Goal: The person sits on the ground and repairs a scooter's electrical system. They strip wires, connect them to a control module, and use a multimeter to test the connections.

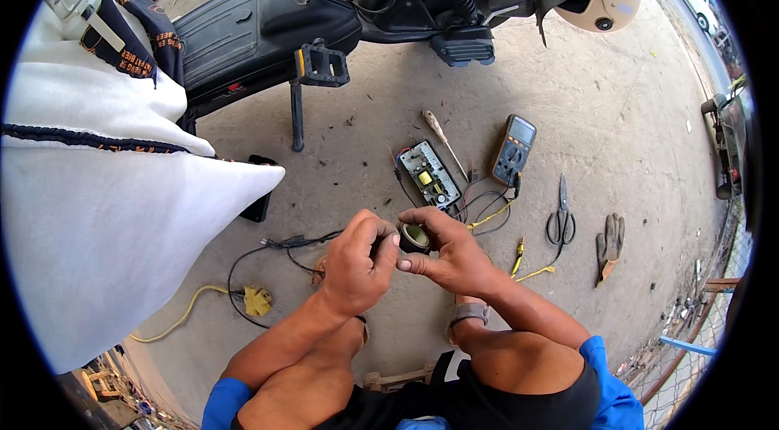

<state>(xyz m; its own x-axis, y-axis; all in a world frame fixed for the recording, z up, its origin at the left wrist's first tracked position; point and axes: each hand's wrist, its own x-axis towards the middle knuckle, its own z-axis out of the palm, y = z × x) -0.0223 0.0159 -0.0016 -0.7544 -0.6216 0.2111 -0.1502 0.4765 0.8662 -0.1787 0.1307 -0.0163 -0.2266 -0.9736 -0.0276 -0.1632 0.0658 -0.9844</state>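
Observation:
Between my two hands, above the ground, is a small roll of black tape (415, 238) with a pale greenish core. My right hand (454, 253) grips the roll, index finger over the top and thumb underneath. My left hand (361, 260) is closed against the roll's left side, its thumb and curled fingers pinched at the edge; what lies between those fingertips is hidden. Just beyond the hands, an exposed circuit board (430, 176) sits in a black case with wires at its ends. A screwdriver (444, 141) with a pale handle lies beside it.
A multimeter (513, 152) with leads, scissors (561, 221), a yellow test clip (518, 258) and a work glove (610, 247) lie to the right. A black cable (235, 274) and yellow cord (185, 308) are at left. An electric bike (268, 20) stands ahead; white cloth (105, 219) hangs at left.

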